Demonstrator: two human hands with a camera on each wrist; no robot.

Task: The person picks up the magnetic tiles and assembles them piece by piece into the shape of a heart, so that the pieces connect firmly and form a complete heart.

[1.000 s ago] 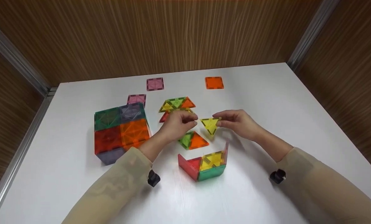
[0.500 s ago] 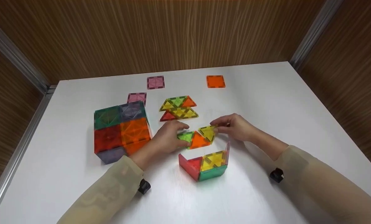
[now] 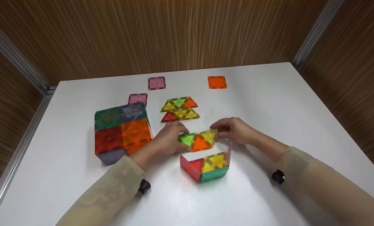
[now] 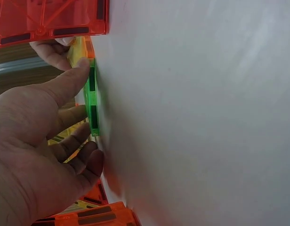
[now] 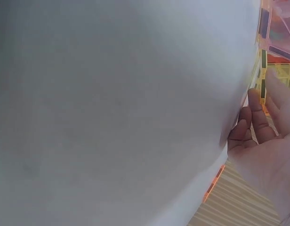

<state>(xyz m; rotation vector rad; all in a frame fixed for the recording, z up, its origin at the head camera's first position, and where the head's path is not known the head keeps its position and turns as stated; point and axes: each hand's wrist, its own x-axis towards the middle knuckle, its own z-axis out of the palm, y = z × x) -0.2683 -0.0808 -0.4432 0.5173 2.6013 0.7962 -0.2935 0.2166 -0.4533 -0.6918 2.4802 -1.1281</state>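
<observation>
Three triangular magnetic tiles sit edge to edge in a strip between the hands in the head view: green point(image 3: 187, 138), orange point(image 3: 201, 143) and yellow point(image 3: 209, 137). The left hand point(image 3: 170, 138) holds the green end between thumb and fingers; the left wrist view has its thumb on the upper end of the green tile's edge. At the other end, the right hand point(image 3: 237, 130) pinches the yellow tile's outer corner. Just in front stands a small shape with red and yellow triangles point(image 3: 216, 161), a green side point(image 3: 214, 174), and upright red point(image 3: 189, 169) and pink point(image 3: 229, 155) sides.
A box of large green, purple, red and orange tiles point(image 3: 109, 139) stands left. Behind the hands lie two joined triangle rows point(image 3: 180, 110). Pink squares point(image 3: 157, 83) and an orange square point(image 3: 217, 82) lie farther back on the white table point(image 3: 259, 84).
The right hand has brought the yellow triangle down and left against the orange one. The left hand has moved down and left and taken hold of the green triangle.
</observation>
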